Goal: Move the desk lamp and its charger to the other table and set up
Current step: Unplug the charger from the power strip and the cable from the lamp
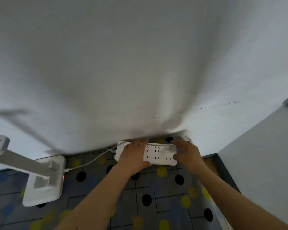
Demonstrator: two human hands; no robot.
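Where wall meets table, left hand (pixel 134 155) flat on power strip (pixel 156 156), right hand (pixel 186 151) fingers around charger (pixel 170 148).

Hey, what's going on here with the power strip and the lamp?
A person is working at a white power strip lying against the wall on a patterned tabletop. The left hand rests on the strip's left end, while the right hand is at the white charger sitting in its top right socket. A white cable runs to the desk lamp standing at the left.
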